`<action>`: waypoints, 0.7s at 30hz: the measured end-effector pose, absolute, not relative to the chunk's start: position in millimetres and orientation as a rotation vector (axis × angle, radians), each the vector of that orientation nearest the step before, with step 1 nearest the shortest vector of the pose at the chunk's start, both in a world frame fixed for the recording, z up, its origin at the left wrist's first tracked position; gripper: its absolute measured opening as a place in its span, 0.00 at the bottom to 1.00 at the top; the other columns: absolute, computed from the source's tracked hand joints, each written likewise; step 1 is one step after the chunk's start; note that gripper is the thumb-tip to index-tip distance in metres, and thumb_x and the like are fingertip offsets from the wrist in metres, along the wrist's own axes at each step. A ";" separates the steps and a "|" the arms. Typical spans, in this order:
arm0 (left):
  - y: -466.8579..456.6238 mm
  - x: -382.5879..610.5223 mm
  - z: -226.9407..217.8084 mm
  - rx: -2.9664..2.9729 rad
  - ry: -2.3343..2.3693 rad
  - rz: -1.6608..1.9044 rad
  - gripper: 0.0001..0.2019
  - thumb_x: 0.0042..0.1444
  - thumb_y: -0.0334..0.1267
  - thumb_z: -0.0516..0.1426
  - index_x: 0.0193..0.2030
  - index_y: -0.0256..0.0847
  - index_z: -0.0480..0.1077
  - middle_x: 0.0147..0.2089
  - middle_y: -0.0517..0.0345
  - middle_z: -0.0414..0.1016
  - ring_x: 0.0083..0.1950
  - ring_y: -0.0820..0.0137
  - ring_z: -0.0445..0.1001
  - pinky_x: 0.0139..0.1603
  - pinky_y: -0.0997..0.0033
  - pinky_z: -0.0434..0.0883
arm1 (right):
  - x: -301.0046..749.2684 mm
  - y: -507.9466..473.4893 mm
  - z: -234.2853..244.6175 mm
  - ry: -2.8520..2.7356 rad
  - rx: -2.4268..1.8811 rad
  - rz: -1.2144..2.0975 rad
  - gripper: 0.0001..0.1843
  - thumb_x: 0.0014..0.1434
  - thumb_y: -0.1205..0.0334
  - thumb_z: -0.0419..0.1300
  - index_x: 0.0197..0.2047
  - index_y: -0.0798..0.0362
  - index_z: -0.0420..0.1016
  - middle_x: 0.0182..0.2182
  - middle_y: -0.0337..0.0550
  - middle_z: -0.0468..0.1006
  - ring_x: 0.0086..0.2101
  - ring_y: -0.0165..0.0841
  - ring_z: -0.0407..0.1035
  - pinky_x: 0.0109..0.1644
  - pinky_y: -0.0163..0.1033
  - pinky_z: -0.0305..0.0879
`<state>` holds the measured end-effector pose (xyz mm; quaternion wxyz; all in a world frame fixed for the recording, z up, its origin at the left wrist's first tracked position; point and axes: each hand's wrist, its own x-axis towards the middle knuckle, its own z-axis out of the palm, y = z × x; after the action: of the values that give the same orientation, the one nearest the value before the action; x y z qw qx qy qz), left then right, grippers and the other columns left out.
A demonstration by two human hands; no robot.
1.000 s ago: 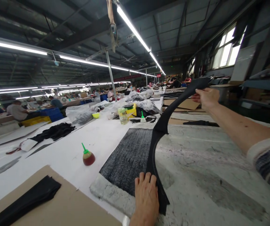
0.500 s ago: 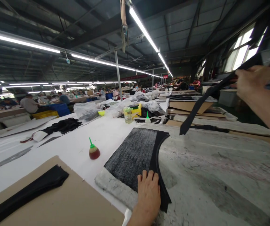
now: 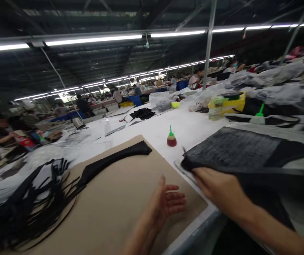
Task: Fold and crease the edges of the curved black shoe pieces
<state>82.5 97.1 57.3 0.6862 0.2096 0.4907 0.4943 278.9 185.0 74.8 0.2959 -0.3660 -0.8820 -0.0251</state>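
Cloth (image 3: 236, 148): grey and black, spread across the right of the frame; its near left corner is bunched. Its lower right part is too blurred to be made out clearly.
Bottle risk: the small bottle (image 3: 171, 141) stands upright just beyond that corner, at the centre of the frame; it could be tipped if the cloth is swung left, and the fabric could be stained.
Crease risk: a fold could be pressed in, or the cloth pulled askew, if only one edge is lifted.
Strip risk: the black strip (image 3: 117, 154) on the cardboard (image 3: 130, 202), left of centre, could be pushed out of place by a sweeping wrist.
Right hand (image 3: 217, 186): the cloth's near edge appears to be gripped; the fingertips are partly hidden by the fold. Cloth is met directly at the fingers and lies above and right of them.
Left hand (image 3: 167, 202): nothing is held; the fingers are loosely spread at lower centre, with the cloth apart from them, to the upper right.
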 end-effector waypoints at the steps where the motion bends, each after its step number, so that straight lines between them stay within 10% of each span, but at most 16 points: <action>1: 81.2 58.4 60.0 0.381 1.117 1.146 0.35 0.56 0.67 0.46 0.45 0.31 0.69 0.40 0.41 0.77 0.38 0.63 0.77 0.40 0.66 0.73 | 244.3 164.4 57.4 -2.448 -0.886 -0.008 0.09 0.61 0.65 0.52 0.35 0.48 0.74 0.35 0.47 0.79 0.31 0.39 0.73 0.33 0.42 0.62; 9: -37.4 -60.3 31.0 0.410 1.542 1.374 0.23 0.31 0.36 0.69 0.38 0.33 0.74 0.31 0.56 0.77 0.34 0.67 0.73 0.36 0.73 0.68 | 95.3 39.4 -2.2 -2.596 -0.275 0.311 0.06 0.55 0.71 0.60 0.36 0.52 0.72 0.33 0.41 0.77 0.32 0.37 0.71 0.37 0.41 0.68; 21: -158.6 -166.9 15.1 0.553 2.366 1.163 0.11 0.45 0.36 0.56 0.38 0.38 0.70 0.22 0.62 0.68 0.25 0.68 0.69 0.29 0.70 0.66 | 107.0 71.6 -44.0 -2.477 -0.057 0.041 0.20 0.65 0.58 0.51 0.59 0.46 0.70 0.54 0.39 0.74 0.51 0.35 0.70 0.51 0.36 0.69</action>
<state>-166.9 -158.6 15.1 0.2220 0.2000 0.8564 0.4210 107.0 71.6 -44.0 0.3256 -0.0218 -0.9451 0.0156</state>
